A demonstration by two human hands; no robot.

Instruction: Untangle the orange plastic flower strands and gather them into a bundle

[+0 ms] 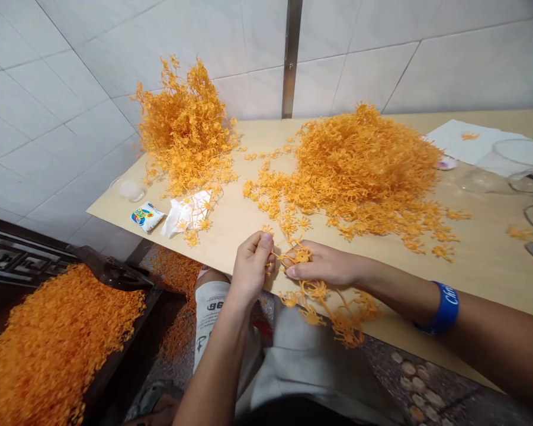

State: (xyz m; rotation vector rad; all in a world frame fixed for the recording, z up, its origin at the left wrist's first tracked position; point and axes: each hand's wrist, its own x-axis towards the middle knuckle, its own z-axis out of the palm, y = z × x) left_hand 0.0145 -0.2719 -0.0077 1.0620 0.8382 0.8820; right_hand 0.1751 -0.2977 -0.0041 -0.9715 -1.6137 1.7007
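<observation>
My left hand [251,262] pinches the thin stem of an orange plastic sprue [320,299] at the table's front edge. My right hand [323,264], with a blue wristband [445,309] on its wrist, grips the same sprue a little to the right, small orange flower-like pieces under its fingers. The sprue's branches hang over the table edge above my lap. A big heap of orange pieces [364,163] lies just behind my hands. A second, taller heap of orange sprues [184,127] stands at the far left against the tiled wall.
A wooden table top [484,260] carries a small snack packet [147,216], a crumpled white wrapper [186,214], a clear lid [128,189], white paper [466,141] and clear plastic cups [510,165]. Left of my knee, a dark tray [115,275] holds loose orange pieces [48,343].
</observation>
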